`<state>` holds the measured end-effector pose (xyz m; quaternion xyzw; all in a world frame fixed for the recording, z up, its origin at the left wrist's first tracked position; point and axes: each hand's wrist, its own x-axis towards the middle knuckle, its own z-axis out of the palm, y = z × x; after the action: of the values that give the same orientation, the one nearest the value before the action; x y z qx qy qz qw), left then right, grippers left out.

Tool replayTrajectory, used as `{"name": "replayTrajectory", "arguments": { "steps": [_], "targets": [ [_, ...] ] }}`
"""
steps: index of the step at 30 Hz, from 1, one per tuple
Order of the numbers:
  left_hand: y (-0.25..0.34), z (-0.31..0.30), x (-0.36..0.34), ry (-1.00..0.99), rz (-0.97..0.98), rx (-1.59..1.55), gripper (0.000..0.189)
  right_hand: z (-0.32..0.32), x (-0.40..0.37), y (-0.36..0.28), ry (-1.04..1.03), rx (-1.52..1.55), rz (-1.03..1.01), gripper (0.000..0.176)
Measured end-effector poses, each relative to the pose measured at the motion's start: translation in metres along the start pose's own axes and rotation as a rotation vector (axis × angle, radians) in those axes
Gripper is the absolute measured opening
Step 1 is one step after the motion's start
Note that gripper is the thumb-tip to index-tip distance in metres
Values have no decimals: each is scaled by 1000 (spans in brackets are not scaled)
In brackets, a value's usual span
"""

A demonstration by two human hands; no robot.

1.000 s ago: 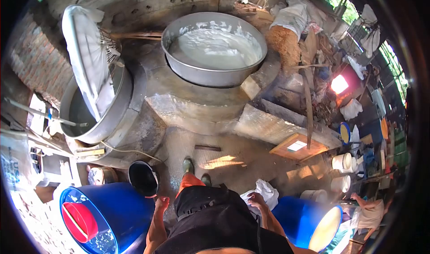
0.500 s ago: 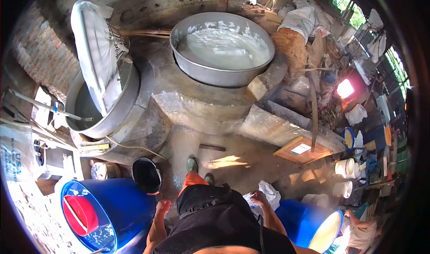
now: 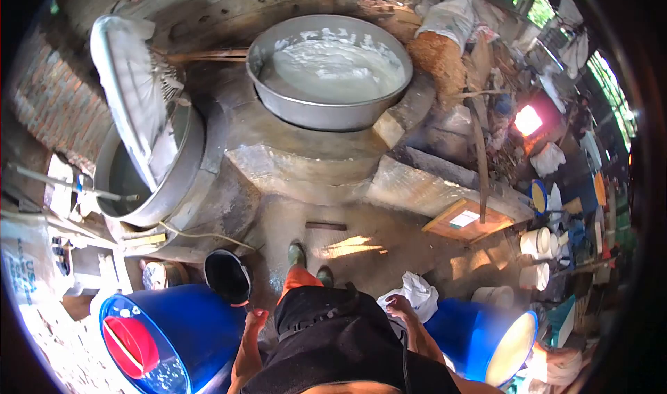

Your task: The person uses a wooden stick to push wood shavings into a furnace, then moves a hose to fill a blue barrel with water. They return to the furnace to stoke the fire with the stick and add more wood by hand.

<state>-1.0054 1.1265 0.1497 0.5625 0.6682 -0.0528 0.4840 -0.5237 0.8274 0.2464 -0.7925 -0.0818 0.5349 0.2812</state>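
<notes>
At far left, clear plastic sheet [image 3: 26, 258] reads "USA" in blue; other print too blurred. Left hand [image 3: 256, 317]: fingers loosely curled, just beside black bucket [image 3: 226, 277], can't tell if gripping. Right hand [image 3: 399, 306]: half-curled over white sack [image 3: 421, 295], looks near or touching, grip unclear. Bucket bottom hidden; sack partly behind hand. Paper on orange board [image 3: 474, 222] unreadable. Co-worker [image 3: 557, 365] at lower right, mostly obscured.

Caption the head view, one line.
Left hand and right hand hang between two blue barrels, before a metal pan of white liquid.
</notes>
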Motion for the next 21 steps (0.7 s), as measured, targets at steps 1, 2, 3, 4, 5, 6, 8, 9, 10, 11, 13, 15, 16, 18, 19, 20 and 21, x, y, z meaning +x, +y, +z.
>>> {"name": "replayTrajectory", "arguments": {
  "steps": [1, 2, 3, 4, 5, 6, 8, 9, 10, 11, 13, 15, 16, 18, 19, 20, 21],
  "targets": [
    [6, 0, 1, 14, 48, 82, 35, 0, -2, 3, 27, -62, -17, 32],
    [11, -3, 2, -38, 120, 90, 36, 0, -2, 4, 5, 1, -17, 33],
    [17, -5, 2, -53, 137, 104, 36, -2, -3, 6, 24, 19, -11, 33],
    [33, -9, -7, -84, 20, 38, 35, -4, -2, 5, 42, -42, -25, 33],
    [51, -13, -18, -111, -101, -27, 34, -5, -5, 2, 58, -106, -39, 32],
    [59, -16, -20, -106, -127, -10, 29, -6, -1, 7, 59, -92, -49, 33],
    [72, -20, -21, -79, -40, 60, 28, -4, 10, 16, 85, -155, -51, 33],
    [77, -23, -23, -48, 35, 115, 27, -2, 17, 22, 98, -234, -52, 33],
    [87, -28, -28, -40, 96, 172, 26, 1, 22, 25, 106, -224, -50, 33],
    [83, -28, -17, -44, 104, 178, 26, 4, 28, 28, 118, -239, -25, 32],
    [75, -31, 5, -104, 53, 144, 26, 8, 31, 20, 133, -250, 0, 30],
    [77, -37, 22, -141, 26, 141, 27, 11, 31, 1, 133, -186, 29, 23],
    [81, -39, 30, -136, -49, 68, 25, 14, 35, -7, 138, -177, 28, 23],
    [98, -47, 44, -138, -116, 5, 24, 20, 55, -2, 137, -140, -45, 19],
    [109, -50, 58, -169, -137, 67, 25, 20, 55, -15, 149, -129, -45, 19],
    [114, -51, 75, -202, -161, 130, 26, 18, 51, -32, 224, -183, -126, 18],
    [119, -52, 91, -211, -162, 143, 26, 16, 43, -46, 294, -237, -198, 17]
  ]
}}
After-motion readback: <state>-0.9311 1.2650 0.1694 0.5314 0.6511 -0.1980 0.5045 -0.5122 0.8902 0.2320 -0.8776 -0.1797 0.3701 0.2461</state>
